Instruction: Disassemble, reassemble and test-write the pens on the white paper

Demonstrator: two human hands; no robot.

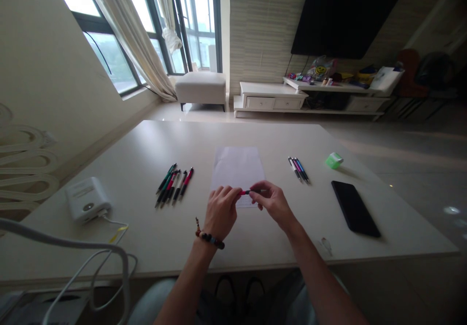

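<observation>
Between my two hands is a red and black pen [244, 192], held level above the lower part of a white sheet of paper [237, 167]. My left hand [222, 210] is closed around its red end, and a beaded bracelet circles that wrist. The fingers of my right hand [272, 202] pinch the dark end. To the left of the paper lies a group of several pens [174, 185] with green, red and white barrels and black grips. A smaller group of pens [298, 169] rests to the right of the paper.
On the right of the white table [182, 140] lie a black phone [354, 208], a small green container [333, 160] and a small clear item [326, 245]. A white boxy device [87, 199] with a cable stands at the left. A thick grey cable [73, 243] crosses the lower left.
</observation>
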